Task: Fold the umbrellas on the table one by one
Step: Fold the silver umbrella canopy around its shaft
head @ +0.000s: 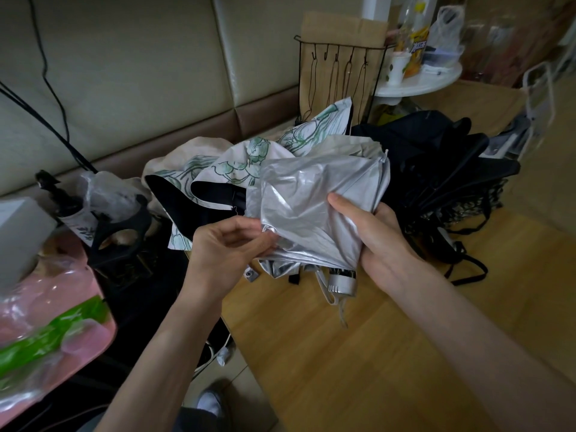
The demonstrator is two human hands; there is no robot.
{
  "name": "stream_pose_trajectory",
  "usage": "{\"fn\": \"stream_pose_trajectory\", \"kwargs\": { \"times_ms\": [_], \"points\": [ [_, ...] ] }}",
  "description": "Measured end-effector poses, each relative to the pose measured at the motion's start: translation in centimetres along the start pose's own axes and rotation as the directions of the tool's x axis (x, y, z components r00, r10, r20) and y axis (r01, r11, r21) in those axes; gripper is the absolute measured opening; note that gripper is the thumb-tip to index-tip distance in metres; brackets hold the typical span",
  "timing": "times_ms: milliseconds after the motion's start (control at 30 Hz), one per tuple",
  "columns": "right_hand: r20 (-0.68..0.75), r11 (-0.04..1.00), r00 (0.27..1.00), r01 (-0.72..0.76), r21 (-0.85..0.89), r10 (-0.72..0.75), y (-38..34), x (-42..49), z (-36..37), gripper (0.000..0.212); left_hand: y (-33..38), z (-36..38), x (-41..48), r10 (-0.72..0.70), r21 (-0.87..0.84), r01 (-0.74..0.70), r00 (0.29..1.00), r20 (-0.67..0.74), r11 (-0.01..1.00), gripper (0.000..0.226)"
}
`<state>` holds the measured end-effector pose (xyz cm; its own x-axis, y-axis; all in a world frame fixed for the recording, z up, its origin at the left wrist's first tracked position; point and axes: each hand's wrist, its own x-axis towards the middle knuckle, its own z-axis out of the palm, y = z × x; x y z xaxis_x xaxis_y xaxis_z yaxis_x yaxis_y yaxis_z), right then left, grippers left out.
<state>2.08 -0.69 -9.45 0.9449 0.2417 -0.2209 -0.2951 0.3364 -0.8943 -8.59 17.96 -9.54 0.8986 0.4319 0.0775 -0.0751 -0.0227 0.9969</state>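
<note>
Silver umbrella point(314, 198) in both hands

Both bare forearms point(174, 338) are stretched forward, hands close together.
The crumpled silver fabric umbrella point(311, 198) is pinched by the left hand point(224, 244) and gripped by the right hand point(383, 241), thumb laid on top.

The held umbrella point(311, 198) sits between the left hand point(230, 244) and the right hand point(383, 241), above the surface point(374, 353). Just behind the left hand lies a second umbrella point(249, 163). Behind and right of the right hand lies a third umbrella point(436, 169). A sofa point(124, 73) stands behind them all.
</note>
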Motion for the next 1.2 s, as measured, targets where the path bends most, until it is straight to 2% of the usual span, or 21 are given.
{"fn": "stream_pose_trajectory", "kwargs": {
  "times_ms": [200, 267, 367, 500, 633, 767, 900, 1033, 1100, 1200],
  "points": [
    [0.005, 1.0, 1.0, -0.006, 0.01, 0.006, 0.1, -0.1, 0.1, 0.028, 0.3, -0.4, -0.1, -0.027, 0.078, 0.022, 0.997, 0.074, 0.997, 0.037],
    [0.013, 1.0, 1.0, -0.001, 0.009, 0.001, 0.1, -0.1, 0.1, 0.028, 0.5, -0.5, -0.1, -0.037, 0.097, 0.026, 0.994, 0.106, 0.995, 0.034],
    [0.026, 1.0, 1.0, 0.004, 0.0, -0.004, 0.0, -0.2, 0.0, 0.027, 0.9, -0.5, -0.1, -0.054, 0.014, 0.053, 0.997, 0.057, 0.998, 0.021],
    [0.022, 1.0, 1.0, 0.009, -0.011, -0.009, 0.1, -0.2, 0.1, 0.027, 0.8, -0.4, -0.1, -0.028, 0.052, 0.028, 1.0, 0.001, 0.998, 0.029],
    [0.047, 0.999, 0.999, 0.023, -0.041, -0.021, 0.3, -0.2, 0.2, 0.037, 0.7, -0.2, -0.1, -0.051, -0.049, 0.05, 0.999, -0.02, 0.998, 0.024],
    [0.076, 0.997, 0.996, 0.047, -0.058, -0.043, 0.4, -0.4, 0.4, 0.037, 0.2, 0.2, 0.0, 0.025, 0.028, -0.022, 0.995, -0.092, 0.999, 0.017],
    [0.059, 0.997, 0.997, 0.055, -0.047, -0.052, 0.4, -0.4, 0.4, 0.031, 0.1, 0.5, -0.2, 0.074, 0.078, -0.065, 0.991, -0.11, 0.995, 0.03],
    [0.023, 0.999, 0.999, 0.036, -0.013, -0.035, 0.3, -0.3, 0.3, 0.03, 0.9, -0.4, -0.2, -0.015, -0.013, 0.015, 1.0, 0.003, 1.0, 0.054],
    [0.013, 1.0, 1.0, 0.027, 0.0, -0.027, 0.2, -0.2, 0.2, 0.034, 1.3, -1.1, -0.1, -0.021, -0.022, 0.023, 0.996, 0.082, 0.999, 0.052],
    [0.014, 1.0, 1.0, 0.02, 0.006, -0.02, 0.1, -0.1, 0.1, 0.036, 1.5, -1.6, 0.1, -0.001, 0.009, 0.0, 0.996, 0.091, 1.0, 0.041]
  ]
}}
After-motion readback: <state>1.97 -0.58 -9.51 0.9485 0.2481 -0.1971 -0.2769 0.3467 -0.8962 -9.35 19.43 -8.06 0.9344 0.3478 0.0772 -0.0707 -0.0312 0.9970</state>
